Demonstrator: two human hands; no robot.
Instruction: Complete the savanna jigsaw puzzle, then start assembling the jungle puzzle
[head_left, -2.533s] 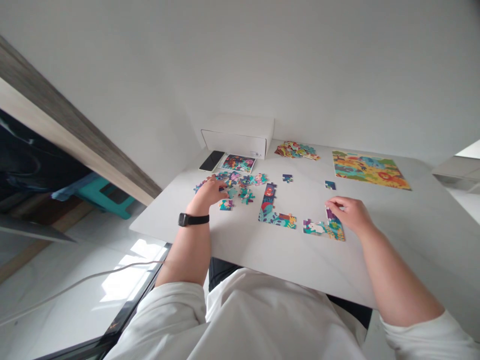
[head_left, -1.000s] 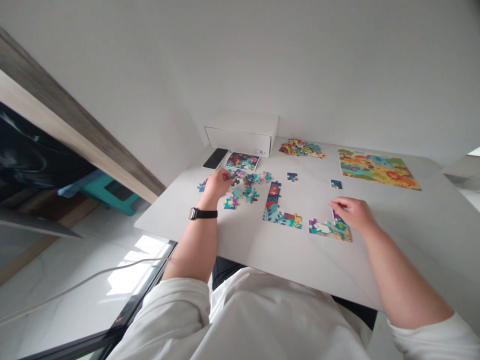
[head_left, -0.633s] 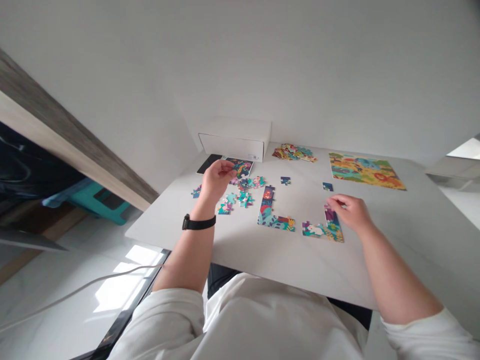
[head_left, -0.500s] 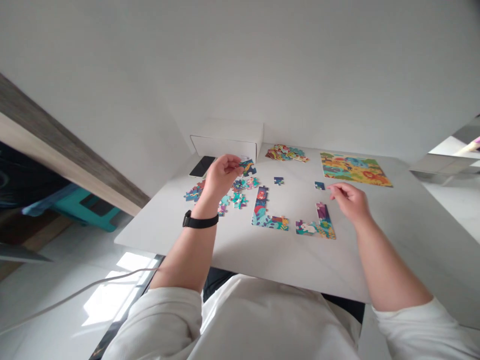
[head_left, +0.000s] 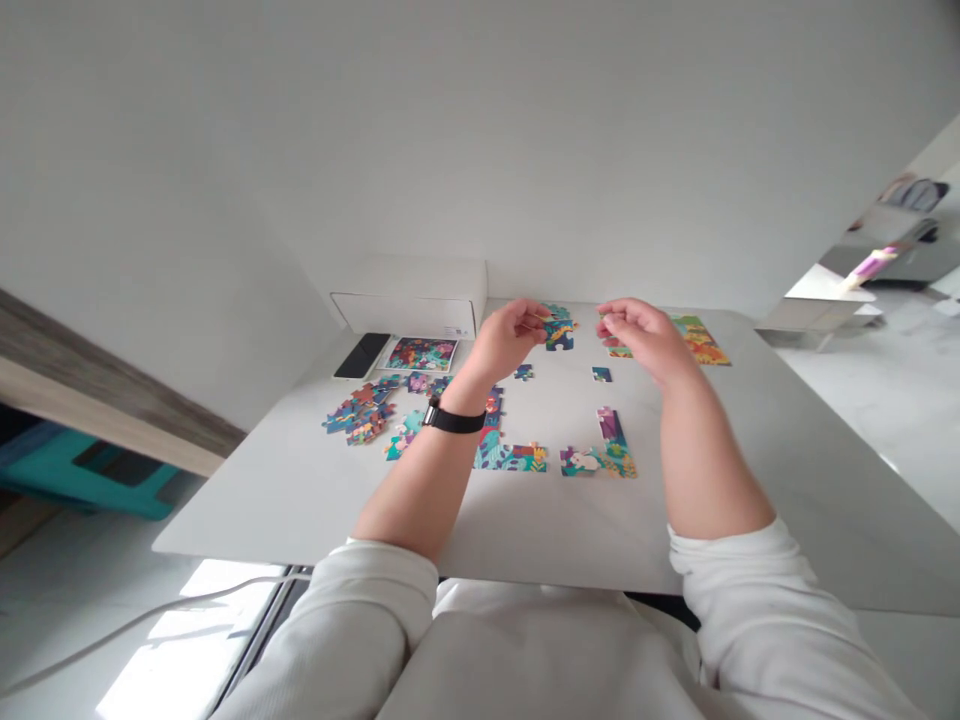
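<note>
Between its fingertips my left hand [head_left: 514, 335] pinches a joined puzzle section [head_left: 559, 334], dark blue with an orange animal, above the table. My right hand [head_left: 637, 330], fingers closed, hovers just right of that section, in front of the finished yellow puzzle [head_left: 699, 338]; whether it holds anything is hidden. Below the hands lie two small blue pieces, one on the left [head_left: 523, 372] and one on the right [head_left: 602, 374]. Nearer me are an L-shaped assembled corner [head_left: 514, 458] at left, partly behind my left wrist, and another corner [head_left: 616, 455] at right.
Loose pieces [head_left: 361, 412] are heaped on the table's left side. Behind them lie a black phone [head_left: 361, 356] and a picture card [head_left: 421, 354], before a white box [head_left: 409, 310] against the wall. The white table's [head_left: 570, 530] front edge is near my body.
My left hand has carried the puzzle section rightward. My right hand has moved up and left, close to it. The view has shifted, and the picture card now shows.
</note>
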